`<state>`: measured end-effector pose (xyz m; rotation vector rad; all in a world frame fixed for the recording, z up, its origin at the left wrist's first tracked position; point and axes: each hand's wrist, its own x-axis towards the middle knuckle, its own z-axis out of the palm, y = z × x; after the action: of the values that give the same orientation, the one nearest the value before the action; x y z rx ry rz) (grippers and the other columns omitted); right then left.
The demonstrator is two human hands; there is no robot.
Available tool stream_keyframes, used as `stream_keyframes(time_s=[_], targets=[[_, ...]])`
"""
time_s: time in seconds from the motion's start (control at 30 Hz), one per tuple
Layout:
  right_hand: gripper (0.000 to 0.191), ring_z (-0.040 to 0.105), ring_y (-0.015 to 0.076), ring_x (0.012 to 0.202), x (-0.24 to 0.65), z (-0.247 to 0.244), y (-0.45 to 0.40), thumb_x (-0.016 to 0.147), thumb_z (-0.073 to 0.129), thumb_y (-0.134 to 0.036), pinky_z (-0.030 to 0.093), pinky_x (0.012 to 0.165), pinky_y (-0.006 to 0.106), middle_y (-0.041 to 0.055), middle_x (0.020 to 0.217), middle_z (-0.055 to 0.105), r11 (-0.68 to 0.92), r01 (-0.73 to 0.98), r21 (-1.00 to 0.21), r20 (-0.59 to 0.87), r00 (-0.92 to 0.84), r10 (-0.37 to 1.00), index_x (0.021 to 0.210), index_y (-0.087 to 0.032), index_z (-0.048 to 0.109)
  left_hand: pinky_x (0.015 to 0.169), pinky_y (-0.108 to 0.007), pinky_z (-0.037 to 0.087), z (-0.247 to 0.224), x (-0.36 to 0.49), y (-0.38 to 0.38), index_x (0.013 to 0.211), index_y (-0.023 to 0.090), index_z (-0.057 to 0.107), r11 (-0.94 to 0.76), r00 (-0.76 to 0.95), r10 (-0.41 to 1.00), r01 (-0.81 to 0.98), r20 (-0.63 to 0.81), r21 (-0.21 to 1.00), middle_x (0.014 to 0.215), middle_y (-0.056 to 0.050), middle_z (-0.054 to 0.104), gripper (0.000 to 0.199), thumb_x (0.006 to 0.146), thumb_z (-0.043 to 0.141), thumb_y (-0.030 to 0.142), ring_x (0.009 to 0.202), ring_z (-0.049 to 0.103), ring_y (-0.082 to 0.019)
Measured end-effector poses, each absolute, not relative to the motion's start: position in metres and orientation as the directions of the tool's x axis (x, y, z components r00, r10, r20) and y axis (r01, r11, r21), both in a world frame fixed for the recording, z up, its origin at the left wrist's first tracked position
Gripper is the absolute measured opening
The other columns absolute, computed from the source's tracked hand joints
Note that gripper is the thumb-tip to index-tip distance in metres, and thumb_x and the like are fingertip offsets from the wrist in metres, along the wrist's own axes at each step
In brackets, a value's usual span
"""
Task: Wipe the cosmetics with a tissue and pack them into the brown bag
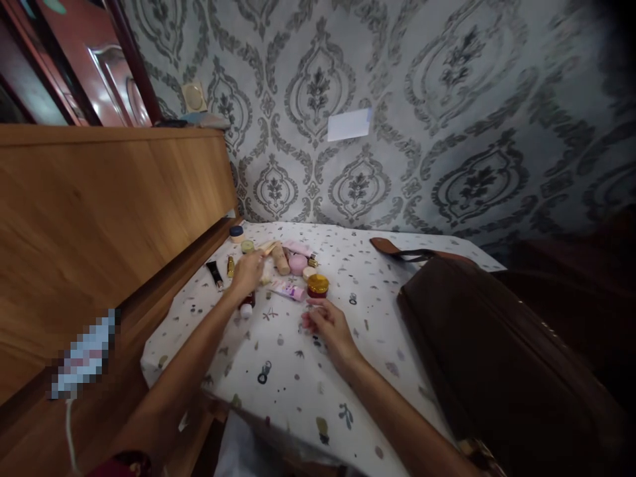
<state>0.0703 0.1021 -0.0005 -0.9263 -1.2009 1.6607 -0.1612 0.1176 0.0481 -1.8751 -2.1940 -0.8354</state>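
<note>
grey-and-white patterned wallpaper (318, 179) covers the wall at the back, and a brown wooden panel (109, 192) stands along the left. below the wall spreads the white printed surface (288, 361), with a dark brown bag (477, 344) lying at its right side. the left hand (247, 273) is over the cluster of small containers, just beside a beige tube; whether its fingers are clamped on anything i cannot tell, as the hand hides them. the right hand (332, 326) is near the front of the cluster, its fingers loosely bent and a little apart. between the two hands lies a pink-and-white tube (289, 290), next to a dark red jar with a yellow lid (318, 286). behind these are the beige tube (281, 260) and a round pink container (298, 264). a dark bottle with a white cap (247, 307) lies under the left wrist; a black tube (214, 273) and a tiny gold bottle (230, 266) are farther left.
</note>
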Motion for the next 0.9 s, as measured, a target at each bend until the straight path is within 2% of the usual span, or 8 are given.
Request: stream_keyframes(time_s=[0.13, 0.3, 0.43, 0.57, 0.73, 0.83, 0.9], targets=[[0.036, 0.059, 0.0129, 0.053, 0.074, -0.019, 0.102, 0.07, 0.066, -0.041, 0.042, 0.046, 0.022, -0.0008, 0.065, 0.066, -0.032, -0.187, -0.982, 0.053, -0.431, 0.901, 0.096, -0.017, 0.061, 0.097, -0.035, 0.048, 0.052, -0.217, 0.123, 0.104, 0.018, 0.069, 0.241, -0.392, 0.804, 0.902, 0.447, 0.358, 0.113, -0.01, 0.071, 0.028, 0.089, 0.047, 0.011, 0.108, 0.064, -0.025], [0.035, 0.058, 0.0124, 0.051, 0.076, -0.019, 0.103, 0.072, 0.064, -0.042, 0.041, 0.045, 0.023, -0.0002, 0.066, 0.065, -0.012, -0.141, -0.99, 0.055, -0.462, 0.885, 0.095, -0.017, 0.062, 0.088, -0.033, 0.049, 0.051, -0.259, 0.123, 0.094, 0.019, 0.073, 0.369, -0.531, 0.738, 0.834, 0.416, 0.41, 0.098, -0.009, 0.075, 0.023, 0.086, 0.051, 0.016, 0.099, 0.067, -0.026], [0.034, 0.056, 0.0122, 0.05, 0.075, -0.017, 0.103, 0.072, 0.065, -0.043, 0.04, 0.045, 0.023, -0.0002, 0.065, 0.065, -0.01, -0.125, -0.992, 0.051, -0.475, 0.879, 0.095, -0.018, 0.061, 0.082, -0.031, 0.05, 0.054, -0.273, 0.125, 0.097, 0.017, 0.074, 0.386, -0.561, 0.724, 0.812, 0.401, 0.439, 0.092, -0.007, 0.075, 0.027, 0.084, 0.051, 0.019, 0.092, 0.067, -0.024], [0.033, 0.057, 0.0127, 0.052, 0.077, -0.016, 0.102, 0.073, 0.064, -0.042, 0.04, 0.046, 0.023, 0.0002, 0.066, 0.065, -0.009, -0.111, -0.994, 0.046, -0.486, 0.873, 0.096, -0.018, 0.062, 0.079, -0.032, 0.051, 0.052, -0.261, 0.122, 0.105, 0.014, 0.073, 0.288, -0.457, 0.809, 0.856, 0.369, 0.429, 0.094, -0.006, 0.074, 0.034, 0.084, 0.047, 0.021, 0.087, 0.065, -0.023], [0.035, 0.057, 0.0132, 0.053, 0.077, -0.015, 0.101, 0.073, 0.063, -0.044, 0.039, 0.047, 0.024, 0.0003, 0.068, 0.064, -0.011, -0.084, -0.996, 0.031, -0.491, 0.87, 0.096, -0.018, 0.06, 0.085, -0.03, 0.051, 0.033, -0.215, 0.095, 0.106, 0.02, 0.074, 0.062, -0.165, 0.956, 0.921, 0.241, 0.383, 0.103, -0.004, 0.075, 0.032, 0.088, 0.052, 0.032, 0.094, 0.066, -0.021], [0.035, 0.057, 0.0136, 0.054, 0.077, -0.016, 0.099, 0.075, 0.06, -0.044, 0.039, 0.048, 0.024, 0.0, 0.069, 0.064, 0.013, -0.042, -0.999, 0.032, -0.513, 0.858, 0.098, -0.018, 0.059, 0.09, -0.033, 0.05, 0.025, -0.193, 0.077, 0.106, 0.023, 0.074, 0.056, -0.121, 0.976, 0.945, 0.183, 0.324, 0.107, -0.007, 0.073, 0.034, 0.09, 0.051, 0.042, 0.103, 0.065, -0.025], [0.032, 0.057, 0.0138, 0.055, 0.077, -0.017, 0.097, 0.078, 0.057, -0.043, 0.04, 0.05, 0.025, -0.0011, 0.068, 0.062, 0.089, 0.003, -0.996, 0.074, -0.535, 0.842, 0.099, -0.019, 0.059, 0.091, -0.037, 0.049, 0.025, -0.183, 0.069, 0.107, 0.022, 0.073, 0.096, -0.146, 0.976, 0.956, 0.164, 0.277, 0.108, -0.009, 0.071, 0.035, 0.091, 0.05, 0.043, 0.106, 0.064, -0.028]])
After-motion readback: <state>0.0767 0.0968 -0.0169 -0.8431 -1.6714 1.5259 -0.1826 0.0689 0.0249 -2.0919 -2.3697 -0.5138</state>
